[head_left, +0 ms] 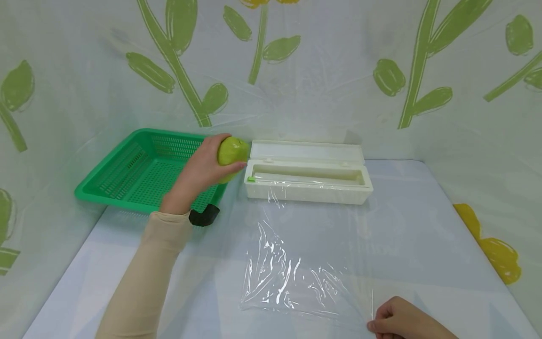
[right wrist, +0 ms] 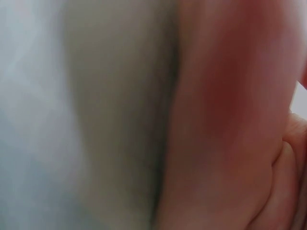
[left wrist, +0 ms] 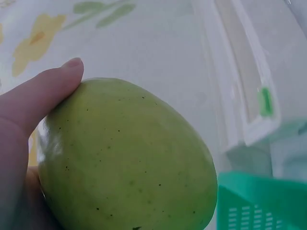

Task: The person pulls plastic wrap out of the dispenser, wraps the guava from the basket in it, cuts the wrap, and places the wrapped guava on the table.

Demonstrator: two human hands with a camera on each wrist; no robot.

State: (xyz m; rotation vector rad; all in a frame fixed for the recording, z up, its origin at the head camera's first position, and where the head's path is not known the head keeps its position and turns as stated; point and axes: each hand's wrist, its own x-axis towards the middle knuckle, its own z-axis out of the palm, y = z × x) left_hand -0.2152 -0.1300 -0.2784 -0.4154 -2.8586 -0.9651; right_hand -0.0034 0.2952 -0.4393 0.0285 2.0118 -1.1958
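Observation:
My left hand (head_left: 204,162) grips a smooth yellow-green fruit (head_left: 233,150), held above the right end of the green basket. In the left wrist view the fruit (left wrist: 129,158) looks rounded, with small dark specks on its skin; its exact kind is unclear. A sheet of clear plastic wrap (head_left: 292,263) stretches from the white dispenser box (head_left: 306,194) toward the front of the table. At the sheet's near right corner, my right hand (head_left: 402,320) pinches the wrap with curled fingers. The right wrist view is mostly filled by blurred skin and sleeve.
The green perforated basket (head_left: 123,205) stands at the back left. A small green slider (head_left: 251,179) sits at the left end of the dispenser, whose lid (head_left: 306,151) is raised behind it. Flower-printed sheeting (head_left: 322,70) surrounds the white table (head_left: 423,235).

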